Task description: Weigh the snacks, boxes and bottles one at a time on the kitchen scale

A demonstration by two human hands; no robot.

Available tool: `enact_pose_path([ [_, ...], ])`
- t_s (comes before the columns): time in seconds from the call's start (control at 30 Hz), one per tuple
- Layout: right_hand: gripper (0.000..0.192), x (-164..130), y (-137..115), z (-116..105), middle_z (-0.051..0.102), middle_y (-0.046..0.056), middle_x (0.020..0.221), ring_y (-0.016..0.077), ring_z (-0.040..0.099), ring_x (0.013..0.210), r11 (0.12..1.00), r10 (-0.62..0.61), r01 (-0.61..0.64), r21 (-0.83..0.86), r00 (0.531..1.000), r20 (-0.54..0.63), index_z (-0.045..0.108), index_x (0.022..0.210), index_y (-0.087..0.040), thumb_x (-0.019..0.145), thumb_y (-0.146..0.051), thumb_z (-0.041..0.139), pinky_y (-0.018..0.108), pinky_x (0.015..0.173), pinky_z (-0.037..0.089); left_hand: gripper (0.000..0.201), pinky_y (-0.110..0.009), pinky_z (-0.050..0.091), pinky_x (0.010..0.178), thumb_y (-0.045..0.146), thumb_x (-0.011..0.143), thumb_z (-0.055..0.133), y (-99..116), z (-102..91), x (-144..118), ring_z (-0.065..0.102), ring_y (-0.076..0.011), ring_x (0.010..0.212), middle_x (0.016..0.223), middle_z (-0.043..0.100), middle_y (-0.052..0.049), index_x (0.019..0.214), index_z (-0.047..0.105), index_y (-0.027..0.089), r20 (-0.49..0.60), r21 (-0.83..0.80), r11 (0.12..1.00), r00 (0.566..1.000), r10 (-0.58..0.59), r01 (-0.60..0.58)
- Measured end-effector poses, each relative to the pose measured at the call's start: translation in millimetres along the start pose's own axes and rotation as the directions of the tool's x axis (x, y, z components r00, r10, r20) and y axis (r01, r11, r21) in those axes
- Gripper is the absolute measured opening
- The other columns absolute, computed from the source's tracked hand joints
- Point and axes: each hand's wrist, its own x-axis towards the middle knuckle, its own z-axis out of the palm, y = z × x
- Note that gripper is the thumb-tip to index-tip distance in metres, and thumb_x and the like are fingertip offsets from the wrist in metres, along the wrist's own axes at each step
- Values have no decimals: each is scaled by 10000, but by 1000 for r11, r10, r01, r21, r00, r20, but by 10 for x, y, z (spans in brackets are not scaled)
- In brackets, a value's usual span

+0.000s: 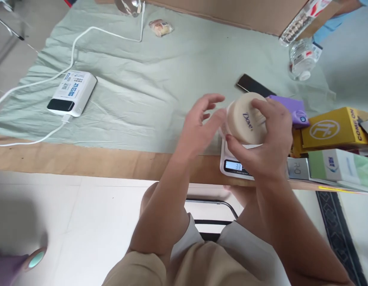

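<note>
My right hand (270, 139) is closed round a round cream-coloured Dove jar (243, 123), its fingers over the lid and its thumb along the near edge. The jar is tilted, lid facing up towards me, just above a white digital scale (227, 155) with a lit display. My left hand (202, 123) is beside the jar on its left, fingers curved and apart from the thumb. The left thumb tip reaches the jar's side; whether it presses there I cannot tell. Most of the scale's platform is hidden by the jar and my right hand.
To the right are a purple box (288, 109), a yellow box (327, 131) and a green-white box (339, 167). A black phone (255, 85) and water bottle (303, 59) lie behind. A white power bank (73, 91) with cable and a small packet (160, 28) rest on green cloth.
</note>
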Motion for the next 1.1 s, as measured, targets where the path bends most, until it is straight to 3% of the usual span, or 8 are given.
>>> enact_pose_path([
  [0.1, 657, -194, 136, -110, 491, 181, 1467, 379, 467, 1458, 992, 115, -116, -44, 993, -26, 590, 1361, -261, 752, -430, 771, 648, 1194, 456, 143, -358, 541, 1023, 299, 931, 604, -65, 272, -23, 671, -222, 1167, 1217, 732, -47, 1026, 676, 220, 157, 30, 996, 984, -88, 84],
  [0.23, 674, -329, 312, -112, 423, 179, 1496, 394, 467, 1446, 973, 225, -223, -54, 974, 27, 582, 1362, -252, 743, -424, 789, 637, 1138, 506, 143, -285, 570, 842, 349, 955, 594, -146, 539, -43, 702, -189, 1020, 1112, 742, -46, 960, 646, 215, 174, 105, 987, 974, -142, 125],
  [0.37, 625, -400, 412, -116, 458, 156, 1467, 369, 541, 1377, 959, 260, -256, -120, 966, 18, 587, 1317, -281, 753, -461, 786, 619, 1121, 531, 180, -279, 548, 757, 395, 967, 584, -219, 644, -49, 700, -168, 887, 1024, 746, -24, 955, 630, 221, 214, 278, 957, 966, -147, 84],
  [0.5, 612, -404, 389, -191, 442, 161, 1511, 385, 562, 1374, 931, 317, -295, -214, 946, 73, 555, 1356, -304, 798, -463, 750, 619, 1018, 591, 187, -322, 555, 902, 394, 965, 585, -265, 654, -10, 711, -188, 1004, 1125, 747, -42, 1013, 627, 218, 220, 334, 941, 965, -140, 60],
  [0.67, 621, -592, 52, -564, 389, 233, 1577, 419, 458, 1506, 969, 115, -94, -229, 990, 81, 495, 1425, -205, 869, -412, 675, 633, 1151, 521, 141, -367, 528, 980, 351, 978, 549, -249, 600, 42, 661, -207, 1031, 1037, 717, -65, 926, 612, 236, 35, 327, 945, 999, -3, -8],
  [0.77, 427, -882, -148, -841, 505, 211, 1491, 346, 578, 1412, 990, -58, 73, -123, 990, 127, 559, 1295, -191, 888, -300, 626, 506, 1063, 613, 195, -361, 524, 911, 325, 996, 491, -188, 554, 10, 624, -198, 936, 930, 689, -51, 855, 596, 239, 17, 314, 949, 1000, 2, -7],
  [0.93, 393, -1255, -132, -1129, 629, 173, 1349, 281, 681, 1231, 997, -21, 32, -67, 987, 160, 588, 1249, -187, 858, -174, 621, 433, 944, 652, 188, -320, 478, 914, 318, 977, 507, -90, 462, -78, 595, -174, 945, 936, 668, -27, 833, 575, 217, 123, 372, 928, 992, -35, -13],
  [1.1, 289, -1267, -84, -1262, 655, 178, 1318, 267, 725, 1110, 986, -24, 54, -158, 983, 183, 612, 1169, -182, 880, -181, 620, 434, 883, 636, 232, -313, 455, 895, 347, 988, 502, -95, 404, -84, 583, -180, 960, 950, 647, -35, 812, 568, 211, 158, 418, 908, 983, -92, 18],
])
